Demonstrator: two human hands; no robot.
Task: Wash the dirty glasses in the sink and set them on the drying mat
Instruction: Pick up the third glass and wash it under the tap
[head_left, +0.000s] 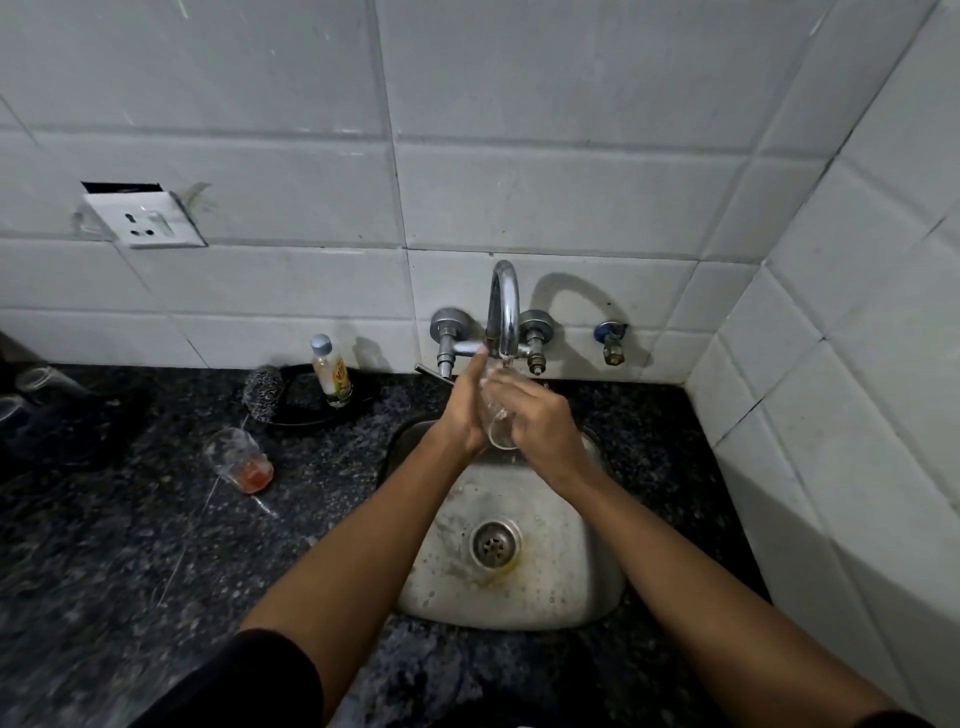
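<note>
The right hand (545, 421) is curling its fingers round a clear glass (496, 423) under the tap (503, 306) while the left hand (467, 410) is pressing flat-fingered; wet, it could slip into the sink (597, 582).

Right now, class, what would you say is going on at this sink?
A person is rinsing a clear glass under the tap, over the steel sink. The right hand grips the glass while the left hand lies against its other side with fingers straight. On the dark counter to the left, another glass with red residue still waits unwashed, near a scrubber and a small bottle.
</note>
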